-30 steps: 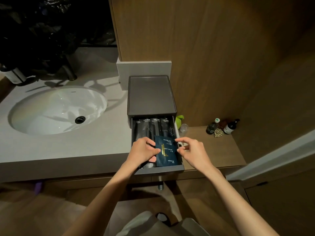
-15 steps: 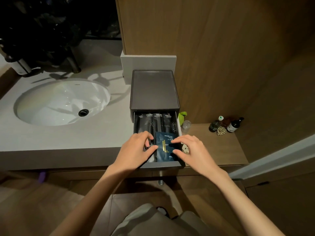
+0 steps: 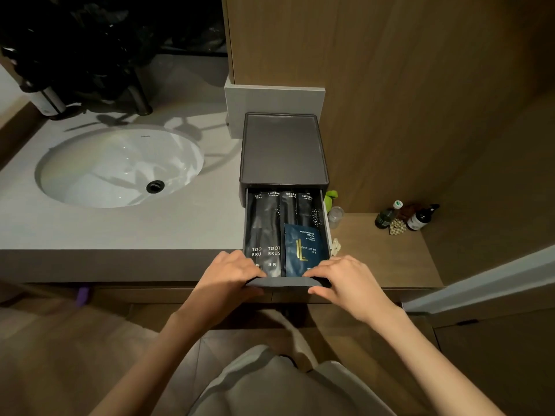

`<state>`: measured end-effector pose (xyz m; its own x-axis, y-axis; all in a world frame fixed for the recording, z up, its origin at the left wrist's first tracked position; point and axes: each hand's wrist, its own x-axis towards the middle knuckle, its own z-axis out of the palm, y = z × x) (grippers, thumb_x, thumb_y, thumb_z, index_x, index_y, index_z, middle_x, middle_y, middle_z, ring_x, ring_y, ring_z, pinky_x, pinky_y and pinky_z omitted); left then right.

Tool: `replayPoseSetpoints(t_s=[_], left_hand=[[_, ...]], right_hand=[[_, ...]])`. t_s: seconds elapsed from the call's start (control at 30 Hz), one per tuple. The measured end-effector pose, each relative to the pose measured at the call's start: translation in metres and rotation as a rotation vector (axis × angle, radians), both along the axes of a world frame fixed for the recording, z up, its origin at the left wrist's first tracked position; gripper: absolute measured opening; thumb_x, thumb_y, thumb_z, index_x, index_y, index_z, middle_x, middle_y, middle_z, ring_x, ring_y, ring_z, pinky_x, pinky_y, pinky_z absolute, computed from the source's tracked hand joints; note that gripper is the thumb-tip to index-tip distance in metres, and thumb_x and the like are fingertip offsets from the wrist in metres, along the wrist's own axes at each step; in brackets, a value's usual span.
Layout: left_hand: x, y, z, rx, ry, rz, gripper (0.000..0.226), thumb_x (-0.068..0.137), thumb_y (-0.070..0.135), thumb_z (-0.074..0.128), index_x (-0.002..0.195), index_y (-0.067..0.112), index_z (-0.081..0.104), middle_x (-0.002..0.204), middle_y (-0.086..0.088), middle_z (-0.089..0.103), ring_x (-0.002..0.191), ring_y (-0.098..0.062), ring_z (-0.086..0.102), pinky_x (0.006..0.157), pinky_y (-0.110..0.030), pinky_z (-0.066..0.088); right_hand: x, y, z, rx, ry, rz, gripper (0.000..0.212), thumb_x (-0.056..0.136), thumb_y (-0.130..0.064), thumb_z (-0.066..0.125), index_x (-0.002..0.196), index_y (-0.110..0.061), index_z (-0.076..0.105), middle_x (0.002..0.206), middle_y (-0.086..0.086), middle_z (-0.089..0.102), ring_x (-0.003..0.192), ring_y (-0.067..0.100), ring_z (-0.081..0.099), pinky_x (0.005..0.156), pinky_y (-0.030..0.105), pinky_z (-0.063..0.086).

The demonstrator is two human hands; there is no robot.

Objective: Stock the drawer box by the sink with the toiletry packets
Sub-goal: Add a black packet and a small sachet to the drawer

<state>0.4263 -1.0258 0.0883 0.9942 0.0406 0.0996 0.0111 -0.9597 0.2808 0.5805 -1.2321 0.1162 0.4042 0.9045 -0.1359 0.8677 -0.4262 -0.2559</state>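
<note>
drawer box [image 3: 283,148]: dark grey, on the worktop [image 3: 120,226] just right of the sink [image 3: 120,166], against the wood wall panel
drawer [image 3: 285,283]: pulled out toward the person, front edge past the worktop edge
packets: black toothbrush packets [image 3: 265,235] lie lengthwise, side by side, filling the drawer; blue packet [image 3: 304,250] lies flat on top at front right
left hand [image 3: 225,280]: gripping the drawer front at its left corner, fingers curled over the top edge, thumb under
right hand [image 3: 350,280]: gripping the drawer front at its right corner, same hold
step: judged stocking done for this drawer, no packet in either hand, closing stage
next move: likely an even push with both hands so the drawer slides in straight; blue packet must stay flat to clear the box's opening
nearby: small bottles [image 3: 405,217] on the lower wooden shelf [image 3: 387,259] right of the box, well apart
</note>
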Motion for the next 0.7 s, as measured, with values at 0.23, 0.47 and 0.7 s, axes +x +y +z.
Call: replayPoseSetpoints(t_s=[0.23, 0.47, 0.7], left_hand=[[0.006, 0.006, -0.001, 0.023, -0.006, 0.040, 0.022, 0.075, 0.044, 0.075, 0.093, 0.037, 0.065, 0.082, 0.020, 0.065, 0.083, -0.009, 0.055, 0.073, -0.026, 0.025], [0.029, 0.020, 0.000, 0.118, -0.082, 0.102, 0.031, 0.080, 0.055, 0.051, 0.088, 0.032, 0.071, 0.079, 0.018, 0.069, 0.078, -0.011, 0.061, 0.076, -0.028, 0.024], [0.058, 0.041, 0.009, 0.120, -0.121, 0.154, 0.041, 0.080, 0.051, 0.061, 0.114, 0.029, 0.064, 0.107, 0.009, 0.066, 0.099, -0.018, 0.059, 0.085, -0.033, 0.035]], right_hand=[[0.005, 0.005, 0.005, -0.004, 0.018, -0.020, 0.039, 0.090, -0.043, 0.059, 0.128, -0.034, 0.059, 0.115, -0.011, 0.067, 0.109, 0.013, 0.059, 0.090, 0.033, 0.048], [0.022, 0.020, 0.007, 0.025, -0.051, -0.043, 0.036, 0.093, -0.041, 0.055, 0.128, -0.033, 0.058, 0.115, -0.012, 0.066, 0.109, 0.013, 0.057, 0.084, 0.032, 0.051], [0.051, 0.043, 0.002, 0.101, -0.078, -0.068, 0.044, 0.087, -0.037, 0.064, 0.130, -0.034, 0.055, 0.131, -0.012, 0.055, 0.122, 0.010, 0.045, 0.084, 0.031, 0.051]])
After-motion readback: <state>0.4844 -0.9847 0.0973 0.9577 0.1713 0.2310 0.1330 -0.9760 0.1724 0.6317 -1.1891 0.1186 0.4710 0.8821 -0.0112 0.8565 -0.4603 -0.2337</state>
